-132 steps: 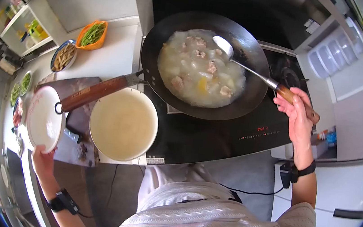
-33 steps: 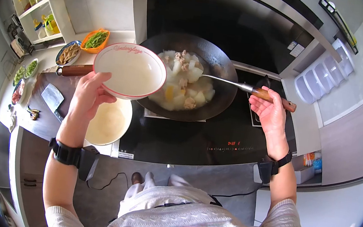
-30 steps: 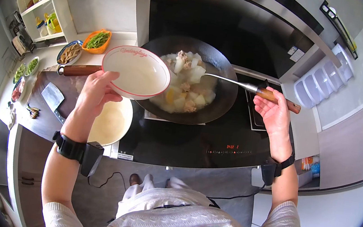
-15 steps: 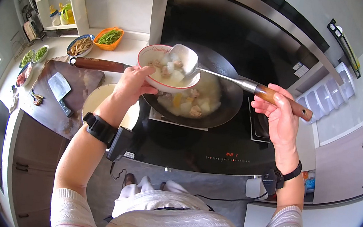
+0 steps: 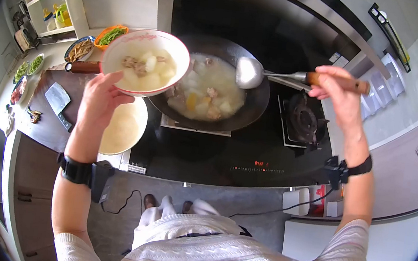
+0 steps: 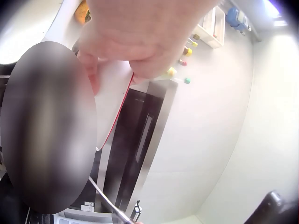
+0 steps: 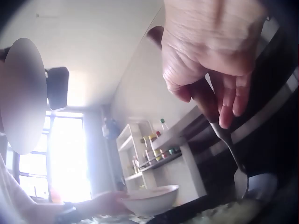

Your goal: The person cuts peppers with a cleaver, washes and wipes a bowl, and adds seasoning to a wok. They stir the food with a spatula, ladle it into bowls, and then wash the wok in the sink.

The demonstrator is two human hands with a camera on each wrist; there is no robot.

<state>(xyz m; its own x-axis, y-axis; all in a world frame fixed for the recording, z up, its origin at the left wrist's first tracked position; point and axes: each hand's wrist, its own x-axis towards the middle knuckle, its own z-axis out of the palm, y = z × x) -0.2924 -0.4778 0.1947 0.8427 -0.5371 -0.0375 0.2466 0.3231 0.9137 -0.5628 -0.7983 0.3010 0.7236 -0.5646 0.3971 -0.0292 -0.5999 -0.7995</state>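
My left hand (image 5: 100,99) holds a white, red-rimmed bowl (image 5: 171,50) by its near side, thumb at the rim. Meat pieces and pale chunks lie in the bowl. It hangs over the left part of a dark wok (image 5: 255,101), covering some of the wok's rim. In the wok, cloudy stew (image 5: 216,97) shows meat, pale chunks and a yellow piece. My right hand (image 5: 341,97) grips the wooden handle of a ladle (image 5: 250,73), whose metal head is over the wok's right side. In the right wrist view, the ladle head is close over the food.
Below the bowl stands a cream pot (image 5: 142,132) with pale liquid. A cleaver (image 5: 58,99) lies on a board at the left. The wok's wooden handle (image 5: 83,67) points left. A burner grate (image 5: 302,118) sits right of the wok; an orange basket (image 5: 98,38) stands behind.
The bowl came from the left to over the wok, and food from the ladle went into it. Since half a second ago the bowl has moved left and the ladle right, apart from it.
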